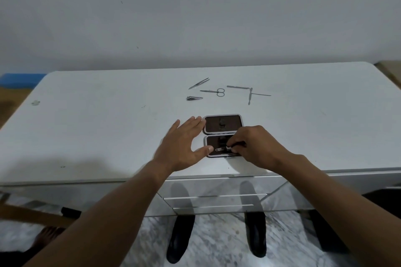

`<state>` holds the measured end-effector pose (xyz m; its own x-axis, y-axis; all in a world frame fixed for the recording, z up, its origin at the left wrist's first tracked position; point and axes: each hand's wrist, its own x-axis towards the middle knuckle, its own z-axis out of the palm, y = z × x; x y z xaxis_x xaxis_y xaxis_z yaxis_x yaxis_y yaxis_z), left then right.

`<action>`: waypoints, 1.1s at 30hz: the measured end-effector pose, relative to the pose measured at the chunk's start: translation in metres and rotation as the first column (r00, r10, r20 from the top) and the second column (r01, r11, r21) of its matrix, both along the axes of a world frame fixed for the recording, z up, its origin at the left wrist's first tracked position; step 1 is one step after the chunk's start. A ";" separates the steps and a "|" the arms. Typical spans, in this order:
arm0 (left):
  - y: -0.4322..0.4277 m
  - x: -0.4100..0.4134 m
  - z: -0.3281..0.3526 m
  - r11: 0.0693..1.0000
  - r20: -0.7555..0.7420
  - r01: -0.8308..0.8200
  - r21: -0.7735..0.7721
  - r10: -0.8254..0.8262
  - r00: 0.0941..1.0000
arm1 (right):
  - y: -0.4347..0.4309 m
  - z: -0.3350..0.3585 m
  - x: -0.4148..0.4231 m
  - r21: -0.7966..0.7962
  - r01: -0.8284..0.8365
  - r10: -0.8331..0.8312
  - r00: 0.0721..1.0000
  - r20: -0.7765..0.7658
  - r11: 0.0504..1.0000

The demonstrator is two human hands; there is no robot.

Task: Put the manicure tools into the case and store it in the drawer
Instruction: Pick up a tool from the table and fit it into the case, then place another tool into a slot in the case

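Note:
An open manicure case [223, 127] with a dark brown lining lies near the front of the white table [108, 125]. My right hand [253, 147] pinches a silver nail clipper [223, 149] over the case's near half. My left hand [184, 145] lies flat with straight fingers, thumb touching the case's left edge. Farther back on the table lie tweezers [199, 83], small scissors [214, 92], a second nail clipper [194, 98] and two thin metal tools, a file [238, 87] and a pusher [250, 96], crossed over each other.
Under the table's front edge are shut white drawers [214, 198] with long rail handles. Two black shoes [180, 238] stand on the marble floor below. A wooden piece [32, 214] sits at lower left. A plain wall rises behind the table.

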<state>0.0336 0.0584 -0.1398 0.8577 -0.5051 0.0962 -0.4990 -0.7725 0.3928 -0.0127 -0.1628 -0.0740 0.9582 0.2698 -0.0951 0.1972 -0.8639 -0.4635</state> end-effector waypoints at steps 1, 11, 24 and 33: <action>0.000 0.000 0.000 1.000 0.001 0.000 0.002 0.000 1.000 | 0.001 0.000 0.000 0.000 -0.003 0.003 1.000 0.001 1.000; 0.000 0.000 -0.002 1.000 0.008 0.004 0.000 -0.004 1.000 | 0.003 0.000 -0.001 -0.005 -0.035 0.035 0.999 0.003 0.999; 0.001 0.003 -0.002 0.999 -0.013 -0.013 -0.050 0.012 1.000 | -0.007 0.018 0.042 0.042 0.170 -0.173 0.982 0.079 0.985; 0.001 0.005 -0.003 0.999 -0.006 -0.005 -0.045 0.005 1.000 | 0.041 0.011 0.117 -0.050 0.059 -0.054 0.993 0.104 0.997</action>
